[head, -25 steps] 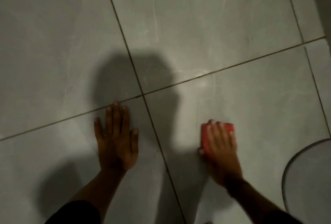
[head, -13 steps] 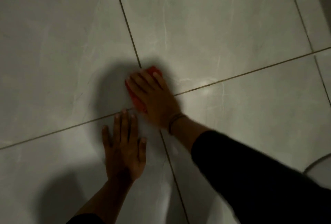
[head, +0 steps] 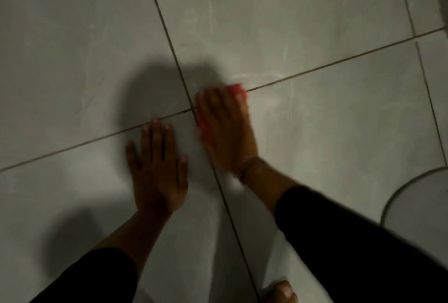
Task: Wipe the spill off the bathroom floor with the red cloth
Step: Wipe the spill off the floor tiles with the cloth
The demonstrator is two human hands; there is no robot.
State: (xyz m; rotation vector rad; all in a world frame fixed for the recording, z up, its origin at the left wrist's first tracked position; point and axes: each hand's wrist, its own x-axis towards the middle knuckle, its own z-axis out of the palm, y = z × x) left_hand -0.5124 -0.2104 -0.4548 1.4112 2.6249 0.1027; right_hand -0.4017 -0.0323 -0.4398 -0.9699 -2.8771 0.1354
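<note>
My right hand [head: 228,130] presses flat on the red cloth [head: 236,89], which peeks out beyond the fingertips and along the hand's left edge. It lies over the crossing of the grout lines on the grey tiled floor [head: 303,23]. The hand and cloth are blurred. Faint pale streaks [head: 254,77] mark the tile just right of the cloth. My left hand [head: 157,169] lies palm down on the tile to the left, fingers apart, holding nothing.
A curved pale base of a fixture [head: 419,203] sits at the right edge. A toe [head: 282,291] shows at the bottom edge. Dark shadows fall on the tiles around and below the hands.
My right hand swept the cloth from the lower right tile up-left past the grout crossing, then came back slightly right and down. My left hand stayed planted.
</note>
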